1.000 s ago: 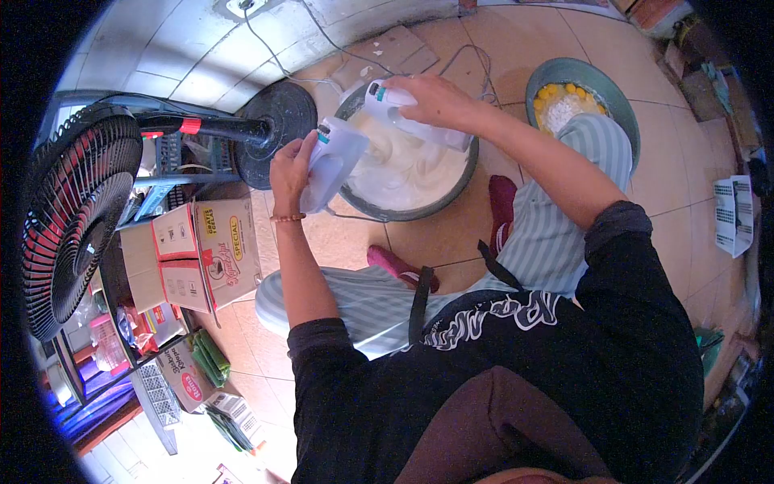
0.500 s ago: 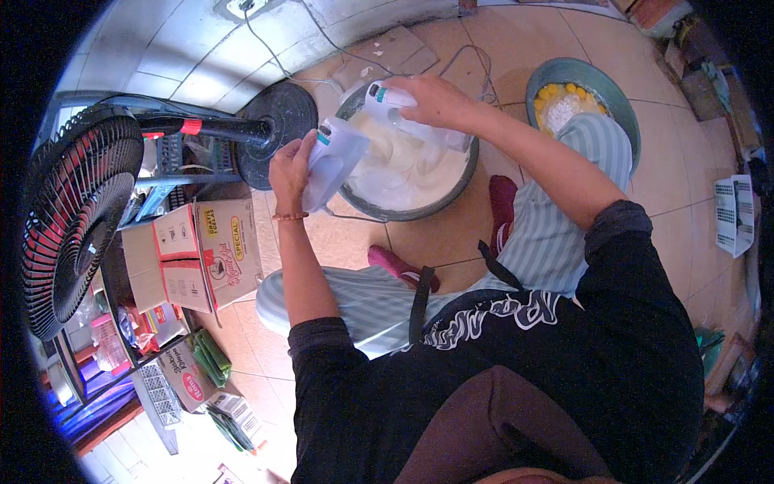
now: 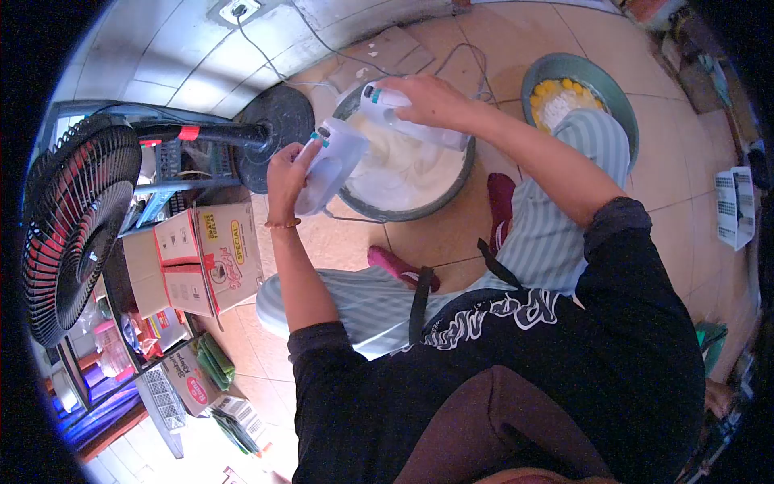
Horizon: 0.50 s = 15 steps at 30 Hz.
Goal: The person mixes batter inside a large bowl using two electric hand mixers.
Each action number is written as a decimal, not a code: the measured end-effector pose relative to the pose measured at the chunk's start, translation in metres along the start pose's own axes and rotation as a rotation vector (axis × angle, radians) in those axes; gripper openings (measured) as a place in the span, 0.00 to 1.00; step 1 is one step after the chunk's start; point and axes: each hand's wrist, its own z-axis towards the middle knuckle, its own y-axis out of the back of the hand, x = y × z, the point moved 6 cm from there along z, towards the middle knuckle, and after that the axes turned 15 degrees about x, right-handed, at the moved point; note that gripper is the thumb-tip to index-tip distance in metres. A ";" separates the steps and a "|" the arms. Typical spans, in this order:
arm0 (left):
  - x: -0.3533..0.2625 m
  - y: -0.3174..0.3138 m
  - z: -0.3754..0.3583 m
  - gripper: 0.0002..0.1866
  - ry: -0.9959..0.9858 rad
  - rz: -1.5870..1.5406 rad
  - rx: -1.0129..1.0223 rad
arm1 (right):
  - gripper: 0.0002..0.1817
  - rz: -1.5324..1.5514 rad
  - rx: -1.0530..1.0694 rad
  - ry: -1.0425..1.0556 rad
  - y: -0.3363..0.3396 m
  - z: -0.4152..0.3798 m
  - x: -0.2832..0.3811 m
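Observation:
My left hand (image 3: pixel 288 177) is wrapped round the handle of a white hand mixer (image 3: pixel 337 164), with a finger along its top by the switch. In my right hand (image 3: pixel 434 102) is a second hand mixer (image 3: pixel 389 98), held over the far side of the same basin. Below both mixers, a pale creamy batter (image 3: pixel 411 173) with swirl marks fills much of the dark round basin (image 3: pixel 435 211) on the floor. The beaters are hidden behind the mixer bodies and in the batter.
Right of my knee stands a green basin (image 3: pixel 619 105) with egg yolks (image 3: pixel 571 85) and white powder (image 3: pixel 558 109). A black fan (image 3: pixel 81 234) and cardboard boxes (image 3: pixel 197 258) stand at left. Cords run to a wall socket (image 3: pixel 239 10). A white basket (image 3: pixel 734 208) sits far right.
Both mixers stay over the batter with little movement. A finger of my left hand now lies further forward on its mixer's top. The whole view has shifted slightly.

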 end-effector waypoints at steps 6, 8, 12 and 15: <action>-0.011 -0.002 -0.008 0.21 -0.068 0.139 0.053 | 0.29 0.004 -0.012 0.018 0.000 0.000 0.000; -0.013 -0.001 -0.010 0.21 -0.124 0.173 0.054 | 0.29 0.006 -0.004 0.022 -0.001 0.000 -0.001; -0.017 0.001 -0.015 0.20 -0.099 0.218 0.048 | 0.29 -0.009 0.009 -0.009 -0.001 0.000 0.000; -0.009 0.004 -0.010 0.18 -0.133 0.289 0.005 | 0.29 0.001 0.009 -0.001 0.000 -0.001 0.002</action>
